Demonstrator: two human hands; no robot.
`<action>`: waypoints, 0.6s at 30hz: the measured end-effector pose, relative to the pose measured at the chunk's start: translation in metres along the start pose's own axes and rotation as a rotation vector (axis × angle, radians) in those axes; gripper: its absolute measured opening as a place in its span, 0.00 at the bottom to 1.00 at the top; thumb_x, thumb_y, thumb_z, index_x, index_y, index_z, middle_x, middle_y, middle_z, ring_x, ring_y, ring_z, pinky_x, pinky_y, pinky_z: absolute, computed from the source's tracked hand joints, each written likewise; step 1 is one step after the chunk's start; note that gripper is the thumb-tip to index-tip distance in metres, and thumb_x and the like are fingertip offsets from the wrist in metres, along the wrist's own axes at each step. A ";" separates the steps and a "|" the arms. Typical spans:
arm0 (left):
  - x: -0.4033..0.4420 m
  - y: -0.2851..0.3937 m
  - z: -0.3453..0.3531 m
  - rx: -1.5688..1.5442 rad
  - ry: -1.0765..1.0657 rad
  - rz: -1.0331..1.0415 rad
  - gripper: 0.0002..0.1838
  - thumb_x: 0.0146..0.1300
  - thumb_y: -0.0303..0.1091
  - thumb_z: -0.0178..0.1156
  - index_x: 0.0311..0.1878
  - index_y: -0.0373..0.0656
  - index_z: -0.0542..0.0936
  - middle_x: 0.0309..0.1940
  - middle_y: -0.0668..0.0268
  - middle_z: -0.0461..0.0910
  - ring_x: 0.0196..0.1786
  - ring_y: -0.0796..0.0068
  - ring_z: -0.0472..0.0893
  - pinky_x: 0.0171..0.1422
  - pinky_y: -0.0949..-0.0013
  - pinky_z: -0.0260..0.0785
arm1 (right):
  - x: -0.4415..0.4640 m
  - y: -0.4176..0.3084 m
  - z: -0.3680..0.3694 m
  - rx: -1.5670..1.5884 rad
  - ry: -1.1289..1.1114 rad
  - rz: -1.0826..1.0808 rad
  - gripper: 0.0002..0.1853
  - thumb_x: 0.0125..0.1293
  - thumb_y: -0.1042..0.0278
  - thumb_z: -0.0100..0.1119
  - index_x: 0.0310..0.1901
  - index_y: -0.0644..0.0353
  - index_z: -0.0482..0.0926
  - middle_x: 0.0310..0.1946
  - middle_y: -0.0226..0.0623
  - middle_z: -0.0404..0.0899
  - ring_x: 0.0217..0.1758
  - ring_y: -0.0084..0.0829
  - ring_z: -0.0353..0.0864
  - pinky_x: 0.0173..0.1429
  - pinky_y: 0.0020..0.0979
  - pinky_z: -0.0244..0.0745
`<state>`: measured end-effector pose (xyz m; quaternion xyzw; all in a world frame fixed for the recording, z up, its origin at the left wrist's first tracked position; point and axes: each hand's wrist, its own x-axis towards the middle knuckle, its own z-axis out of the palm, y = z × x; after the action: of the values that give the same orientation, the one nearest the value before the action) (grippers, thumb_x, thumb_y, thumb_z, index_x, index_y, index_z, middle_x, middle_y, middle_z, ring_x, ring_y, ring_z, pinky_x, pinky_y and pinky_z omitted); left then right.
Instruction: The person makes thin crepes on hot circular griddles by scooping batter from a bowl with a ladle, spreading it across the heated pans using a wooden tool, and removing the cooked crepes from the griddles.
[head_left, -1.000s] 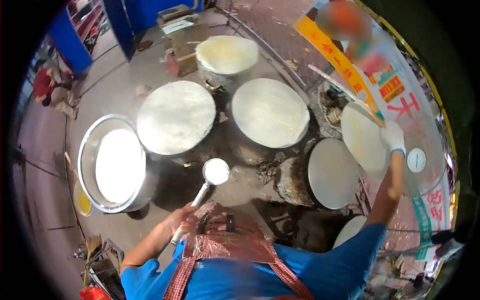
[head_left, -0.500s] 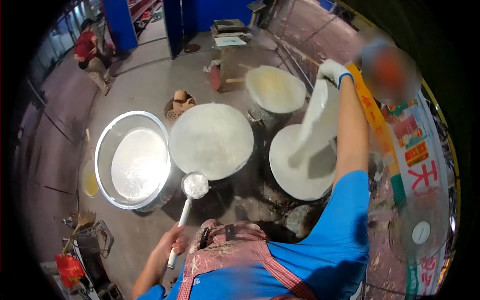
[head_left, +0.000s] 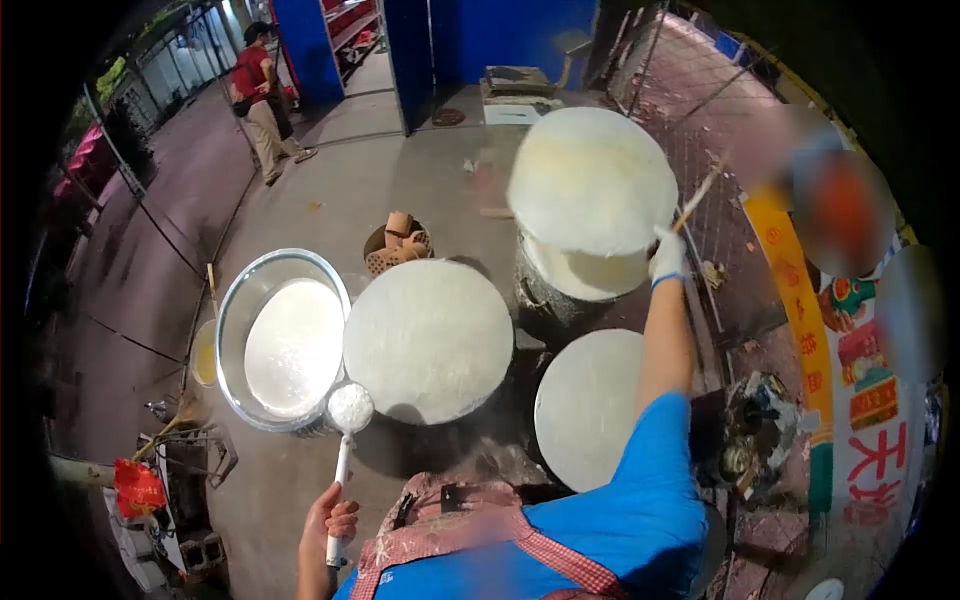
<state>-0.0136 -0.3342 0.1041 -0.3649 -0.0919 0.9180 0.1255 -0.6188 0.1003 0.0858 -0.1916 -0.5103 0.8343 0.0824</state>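
Observation:
My left hand (head_left: 328,519) is wrapped round the white handle of a ladle (head_left: 351,408), whose bowl holds white batter beside the rim of a big metal basin (head_left: 229,370) of white liquid. My gloved right hand (head_left: 667,258) is closed at the edge of a thin pale round sheet (head_left: 592,180), with a wooden-handled brush (head_left: 698,200) sticking up from it. The sheet hangs above a round griddle (head_left: 590,275) with a pale surface. Another white-covered round griddle (head_left: 428,340) lies in the middle, and a third (head_left: 588,410) is below my right forearm.
Clay-coloured perforated cylinders (head_left: 398,245) stand behind the middle griddle. A person in a red top (head_left: 254,80) stands at the back left. A banner (head_left: 800,300) runs along the right. A red flag-like object (head_left: 139,487) is at lower left.
My right hand has moved with the sheet from the right-hand griddle to above the back griddle, where the sheet is now spread out. The ladle is lower and nearer the basin. The view has turned.

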 end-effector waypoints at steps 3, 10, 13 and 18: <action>0.001 -0.009 0.012 -0.039 -0.002 0.018 0.18 0.70 0.45 0.41 0.63 0.67 0.65 0.16 0.71 0.58 0.12 0.85 0.58 0.13 0.78 0.54 | 0.011 0.080 -0.031 -0.027 0.118 -0.028 0.13 0.52 0.71 0.59 0.41 0.59 0.74 0.22 0.32 0.71 0.14 0.28 0.69 0.17 0.28 0.66; 0.006 -0.020 0.034 -0.016 0.067 0.128 0.18 0.70 0.45 0.41 0.61 0.63 0.67 0.16 0.70 0.59 0.13 0.84 0.59 0.12 0.80 0.54 | 0.012 0.139 -0.052 -0.099 0.365 -0.016 0.11 0.51 0.76 0.55 0.38 0.68 0.75 0.23 0.42 0.75 0.16 0.33 0.74 0.17 0.34 0.68; 0.009 -0.020 0.041 -0.029 0.099 0.152 0.18 0.70 0.45 0.42 0.61 0.60 0.67 0.16 0.70 0.59 0.12 0.85 0.58 0.11 0.82 0.52 | 0.012 0.146 -0.064 -0.255 0.267 0.024 0.10 0.49 0.75 0.56 0.34 0.69 0.76 0.21 0.41 0.75 0.16 0.33 0.74 0.17 0.34 0.67; 0.011 0.004 0.030 -0.129 0.029 0.134 0.17 0.69 0.46 0.43 0.57 0.53 0.69 0.15 0.71 0.57 0.11 0.85 0.56 0.09 0.83 0.49 | -0.056 0.137 -0.057 -0.965 0.113 -0.096 0.29 0.51 0.49 0.64 0.37 0.75 0.76 0.26 0.49 0.78 0.23 0.35 0.77 0.27 0.35 0.71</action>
<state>-0.0429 -0.3369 0.1173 -0.3906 -0.1242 0.9112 0.0413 -0.5366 0.0642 -0.0451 -0.2293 -0.8418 0.4862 0.0503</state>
